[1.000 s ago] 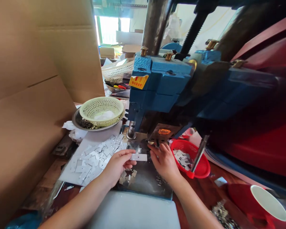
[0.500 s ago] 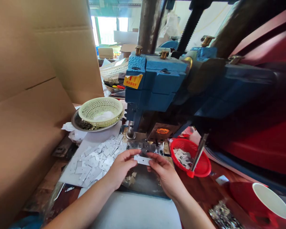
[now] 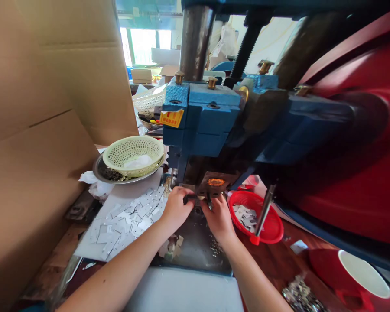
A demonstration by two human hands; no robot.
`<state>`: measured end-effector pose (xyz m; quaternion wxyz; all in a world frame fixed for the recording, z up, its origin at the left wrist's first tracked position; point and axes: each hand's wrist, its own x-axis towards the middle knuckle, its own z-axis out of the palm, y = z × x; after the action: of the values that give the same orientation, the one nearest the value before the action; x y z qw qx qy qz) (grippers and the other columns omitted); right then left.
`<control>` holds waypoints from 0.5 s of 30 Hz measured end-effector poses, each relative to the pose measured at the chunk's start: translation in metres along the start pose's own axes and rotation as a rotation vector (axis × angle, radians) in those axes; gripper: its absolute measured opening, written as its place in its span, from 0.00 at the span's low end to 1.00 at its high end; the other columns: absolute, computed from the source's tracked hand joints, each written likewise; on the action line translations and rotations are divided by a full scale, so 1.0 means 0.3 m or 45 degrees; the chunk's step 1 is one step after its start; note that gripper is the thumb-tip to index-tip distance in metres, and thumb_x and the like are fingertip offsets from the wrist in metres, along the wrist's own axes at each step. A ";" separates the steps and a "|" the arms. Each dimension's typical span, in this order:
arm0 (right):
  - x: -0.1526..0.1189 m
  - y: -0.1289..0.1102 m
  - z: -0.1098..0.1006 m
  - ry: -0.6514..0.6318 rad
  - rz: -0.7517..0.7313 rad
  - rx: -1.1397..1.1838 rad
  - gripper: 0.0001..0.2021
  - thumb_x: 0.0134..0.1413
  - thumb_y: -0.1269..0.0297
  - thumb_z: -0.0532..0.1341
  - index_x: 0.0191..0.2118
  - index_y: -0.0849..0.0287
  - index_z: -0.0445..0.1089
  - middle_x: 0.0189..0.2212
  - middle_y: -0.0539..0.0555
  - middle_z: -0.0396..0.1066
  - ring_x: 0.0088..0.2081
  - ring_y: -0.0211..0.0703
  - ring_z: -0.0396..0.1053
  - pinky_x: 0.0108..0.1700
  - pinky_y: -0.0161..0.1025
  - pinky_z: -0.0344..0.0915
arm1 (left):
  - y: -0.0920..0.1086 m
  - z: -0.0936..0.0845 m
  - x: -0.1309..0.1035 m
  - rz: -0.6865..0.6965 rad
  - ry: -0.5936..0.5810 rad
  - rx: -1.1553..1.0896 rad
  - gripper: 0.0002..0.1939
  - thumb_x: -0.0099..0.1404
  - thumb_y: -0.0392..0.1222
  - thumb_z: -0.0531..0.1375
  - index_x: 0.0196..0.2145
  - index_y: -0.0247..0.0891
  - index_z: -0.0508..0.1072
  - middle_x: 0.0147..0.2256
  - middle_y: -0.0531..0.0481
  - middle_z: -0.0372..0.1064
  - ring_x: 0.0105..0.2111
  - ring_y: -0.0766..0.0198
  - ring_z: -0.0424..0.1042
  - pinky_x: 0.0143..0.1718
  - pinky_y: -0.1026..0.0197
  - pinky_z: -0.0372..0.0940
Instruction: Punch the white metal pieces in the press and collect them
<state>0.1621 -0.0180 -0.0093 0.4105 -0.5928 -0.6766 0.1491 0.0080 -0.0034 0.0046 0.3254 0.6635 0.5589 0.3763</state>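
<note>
Both your hands have gone forward from the plate's middle to under the blue press head [image 3: 198, 117].

Your left hand [image 3: 175, 208] and right hand [image 3: 218, 215] pinch the small metal strip [image 3: 195, 198] between their fingertips at the die, by the steel plate's [image 3: 198, 247] far edge; loose blanks [image 3: 126, 219] lie left, a red bowl [image 3: 263, 219] right.

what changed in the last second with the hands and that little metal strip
Both hands moved forward, away from the body, to the die under the blue press. The left hand and right hand now sit close together at the die; the strip held between them earlier is hidden by the fingers. The pile of blanks, green basket and red bowl stayed put.
</note>
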 end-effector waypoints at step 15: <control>-0.052 0.036 -0.015 0.056 0.082 0.219 0.11 0.55 0.58 0.55 0.40 0.57 0.68 0.41 0.57 0.67 0.43 0.47 0.66 0.42 0.43 0.65 | -0.018 -0.094 -0.006 0.001 -0.082 0.008 0.14 0.60 0.37 0.56 0.45 0.40 0.71 0.47 0.48 0.69 0.49 0.57 0.66 0.51 0.55 0.61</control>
<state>0.1720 -0.0312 -0.0199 0.4696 -0.5800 -0.6327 0.2069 -0.0192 -0.0040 0.0140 0.3411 0.6766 0.5489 0.3530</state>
